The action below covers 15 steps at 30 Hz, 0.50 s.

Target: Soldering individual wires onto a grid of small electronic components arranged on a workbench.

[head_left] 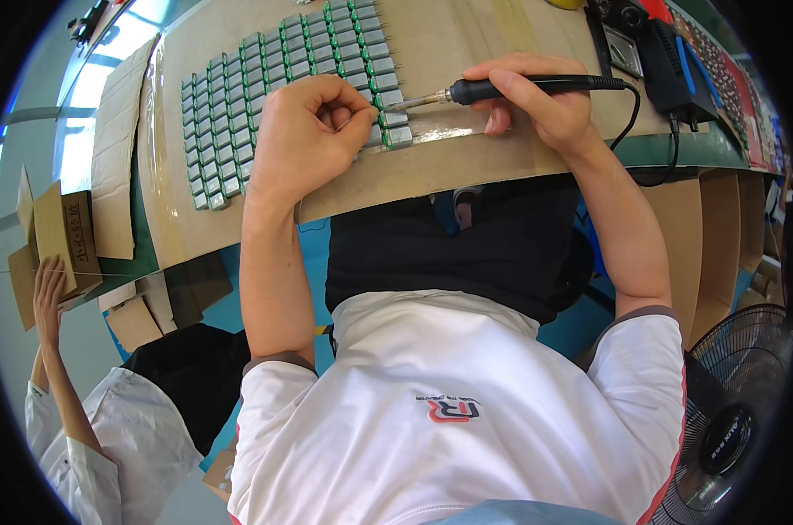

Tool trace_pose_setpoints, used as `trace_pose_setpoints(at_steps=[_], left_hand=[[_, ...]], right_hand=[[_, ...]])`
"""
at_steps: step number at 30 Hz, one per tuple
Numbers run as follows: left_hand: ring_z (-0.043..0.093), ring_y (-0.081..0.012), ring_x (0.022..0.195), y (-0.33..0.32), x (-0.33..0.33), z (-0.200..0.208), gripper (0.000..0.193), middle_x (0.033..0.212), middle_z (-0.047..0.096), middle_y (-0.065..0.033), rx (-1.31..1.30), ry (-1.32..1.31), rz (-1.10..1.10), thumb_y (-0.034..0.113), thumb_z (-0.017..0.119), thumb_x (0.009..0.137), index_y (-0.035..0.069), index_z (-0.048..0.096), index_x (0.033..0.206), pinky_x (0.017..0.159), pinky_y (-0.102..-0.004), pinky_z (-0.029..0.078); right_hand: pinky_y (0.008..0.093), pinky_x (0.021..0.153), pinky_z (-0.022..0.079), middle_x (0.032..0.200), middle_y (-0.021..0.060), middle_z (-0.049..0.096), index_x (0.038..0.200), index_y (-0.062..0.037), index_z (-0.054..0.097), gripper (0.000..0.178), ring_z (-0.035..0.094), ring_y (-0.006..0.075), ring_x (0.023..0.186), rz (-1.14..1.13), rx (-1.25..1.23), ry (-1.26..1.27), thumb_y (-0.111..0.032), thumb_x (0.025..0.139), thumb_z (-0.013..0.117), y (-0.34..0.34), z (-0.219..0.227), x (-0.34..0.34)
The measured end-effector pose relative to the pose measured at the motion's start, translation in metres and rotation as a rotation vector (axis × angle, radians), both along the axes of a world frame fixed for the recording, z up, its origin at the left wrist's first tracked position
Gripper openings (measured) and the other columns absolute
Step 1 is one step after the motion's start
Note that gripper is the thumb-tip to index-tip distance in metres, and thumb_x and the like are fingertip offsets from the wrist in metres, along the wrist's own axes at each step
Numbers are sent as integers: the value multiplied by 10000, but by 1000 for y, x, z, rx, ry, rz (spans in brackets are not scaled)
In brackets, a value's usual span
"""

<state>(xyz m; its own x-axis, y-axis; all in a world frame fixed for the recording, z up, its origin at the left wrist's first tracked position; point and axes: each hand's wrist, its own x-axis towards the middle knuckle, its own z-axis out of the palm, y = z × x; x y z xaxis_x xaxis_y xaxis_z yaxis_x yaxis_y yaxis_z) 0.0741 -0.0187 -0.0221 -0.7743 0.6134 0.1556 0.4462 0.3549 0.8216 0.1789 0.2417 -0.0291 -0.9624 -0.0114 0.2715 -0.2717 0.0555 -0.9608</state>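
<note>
My right hand point(541, 101) grips a soldering iron point(472, 91) by its black handle, with the metal tip pointing left. The tip reaches the near right corner of a large array of small grey blocks with green circuit boards point(230, 114). Beside the tip, my left hand point(309, 136) is closed in a pinch over the array, covering part of its near edge. A thin wire point(300, 210) trails below that hand; its end between my fingers is hidden. Fine pins stick out along the array's right side.
Brown sheeting point(466, 171) covers the bench. A black box point(676, 74) stands at the right, with the iron's cord point(631, 114) looping near it. A fan point(729, 420) is at the lower right. At the left, another person's hand point(50, 293) touches an open cardboard box point(68, 232).
</note>
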Motion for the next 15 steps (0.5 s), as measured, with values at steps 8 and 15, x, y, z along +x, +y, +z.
trace_pose_setpoints(at_steps=[8, 15], left_hand=[[466, -25, 553, 0, 1, 1, 55, 612, 585, 19, 29, -40, 25, 42, 729, 790, -2, 697, 784, 501, -209, 384], [446, -3, 573, 2, 2, 3, 98, 640, 561, 44, 184, -114, 110, 45, 729, 850, 1, 644, 828, 506, -177, 353]], right_hand=[[276, 671, 603, 820, 133, 719, 1043, 58, 731, 218, 678, 133, 603, 5, 4, -7, -93, 961, 597, 0, 0, 0], [288, 688, 605, 819, 133, 716, 1048, 63, 726, 224, 678, 140, 607, -1, -21, -5, -89, 967, 583, 2, -1, 1]])
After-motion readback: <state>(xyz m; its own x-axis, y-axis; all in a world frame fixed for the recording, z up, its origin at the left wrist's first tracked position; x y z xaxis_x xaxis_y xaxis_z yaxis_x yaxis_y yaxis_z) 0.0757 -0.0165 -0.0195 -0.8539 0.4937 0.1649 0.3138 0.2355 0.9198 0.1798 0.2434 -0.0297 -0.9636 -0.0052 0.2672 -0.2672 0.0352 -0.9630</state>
